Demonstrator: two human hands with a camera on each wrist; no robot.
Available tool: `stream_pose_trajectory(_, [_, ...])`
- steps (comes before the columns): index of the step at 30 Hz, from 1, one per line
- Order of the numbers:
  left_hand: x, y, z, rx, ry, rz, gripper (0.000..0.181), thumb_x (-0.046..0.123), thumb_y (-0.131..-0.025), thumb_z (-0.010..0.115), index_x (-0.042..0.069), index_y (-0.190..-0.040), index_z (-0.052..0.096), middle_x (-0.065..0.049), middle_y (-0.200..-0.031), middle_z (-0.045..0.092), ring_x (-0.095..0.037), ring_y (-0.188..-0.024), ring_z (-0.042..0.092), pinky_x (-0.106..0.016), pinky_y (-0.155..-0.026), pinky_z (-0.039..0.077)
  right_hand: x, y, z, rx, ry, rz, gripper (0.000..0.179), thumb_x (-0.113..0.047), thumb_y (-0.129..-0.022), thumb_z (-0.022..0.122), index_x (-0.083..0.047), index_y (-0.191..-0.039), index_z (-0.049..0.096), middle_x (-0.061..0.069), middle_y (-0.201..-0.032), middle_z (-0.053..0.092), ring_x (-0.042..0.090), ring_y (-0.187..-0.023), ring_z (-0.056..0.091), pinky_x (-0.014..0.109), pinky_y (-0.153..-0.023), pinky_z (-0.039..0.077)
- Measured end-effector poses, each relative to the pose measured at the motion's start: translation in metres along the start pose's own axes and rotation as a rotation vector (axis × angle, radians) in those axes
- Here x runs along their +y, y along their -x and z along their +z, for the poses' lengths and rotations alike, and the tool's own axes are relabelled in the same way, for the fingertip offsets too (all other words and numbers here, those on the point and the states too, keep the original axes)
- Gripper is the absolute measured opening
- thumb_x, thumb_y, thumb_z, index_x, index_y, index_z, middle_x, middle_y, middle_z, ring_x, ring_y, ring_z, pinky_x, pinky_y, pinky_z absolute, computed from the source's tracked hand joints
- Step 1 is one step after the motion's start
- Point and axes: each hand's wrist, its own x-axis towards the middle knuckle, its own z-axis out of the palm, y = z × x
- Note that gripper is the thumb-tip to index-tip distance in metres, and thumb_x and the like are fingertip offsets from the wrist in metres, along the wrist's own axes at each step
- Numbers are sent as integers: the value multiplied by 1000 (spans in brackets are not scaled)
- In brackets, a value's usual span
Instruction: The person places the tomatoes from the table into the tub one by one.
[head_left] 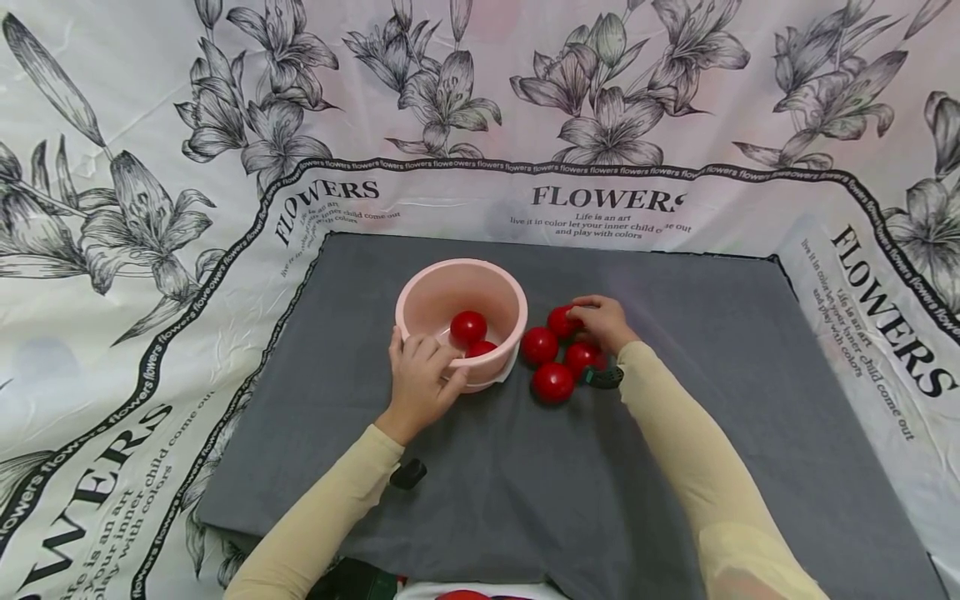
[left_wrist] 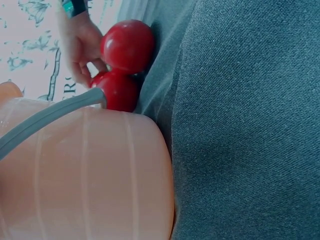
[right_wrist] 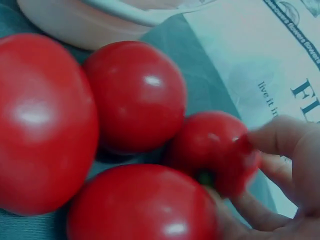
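A light pink bucket (head_left: 491, 279) stands on the grey cloth, with two red tomatoes (head_left: 468, 327) lying inside it. My left hand (head_left: 422, 379) grips its near left rim, fingers over the edge; the left wrist view shows the bucket's ribbed wall (left_wrist: 105, 170) and grey handle (left_wrist: 55, 117), but not that hand. Just right of the bucket, several tomatoes sit in a close cluster. My right hand (head_left: 602, 322) pinches the farthest tomato (right_wrist: 215, 142), which shows a green stem end in the right wrist view. A nearer tomato (head_left: 552, 383) lies at the cluster's front.
Grey cloth (head_left: 712, 325) covers the work surface, with creases near the front. Around it lies a white sheet (head_left: 465, 196) printed with flowers and lettering. At the bottom edge, a red and white item (head_left: 480, 593) and a dark green one (head_left: 360, 581) are partly in view.
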Motion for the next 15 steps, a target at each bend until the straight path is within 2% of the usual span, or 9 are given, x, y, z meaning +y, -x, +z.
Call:
stream_pose_trajectory(5, [-2,0,0,-19,-6,-7,30,37,-91,56,13,-94,73,-10,-92,68,-32,-101,61,-76,-114,24,-4,-2,-2,33,88,-39,50,-17,-96,57,-4,-144,53,19,-127,62,26,-101,66,31,-81,62])
stream_pose_trajectory(12, [-2,1,-1,-12,-3,-5,30,37,-91,56,12,-94,73,-10,-91,68,-33,-100,60,-77,-113,24,-10,-3,15,13,110,-31,52,-24,-98,60,-6,-146,51,21,-141,55,33,-113,60,48,-101,56])
stream_pose_trajectory(15, [-2,1,0,-1,3,3,30,37,-92,55,13,-93,73,-10,-88,67,-33,-99,60,-78,-112,25,-10,-5,21,26,112,-25,53,-26,-98,62,-6,-146,51,21,-146,52,33,-113,60,48,-101,56])
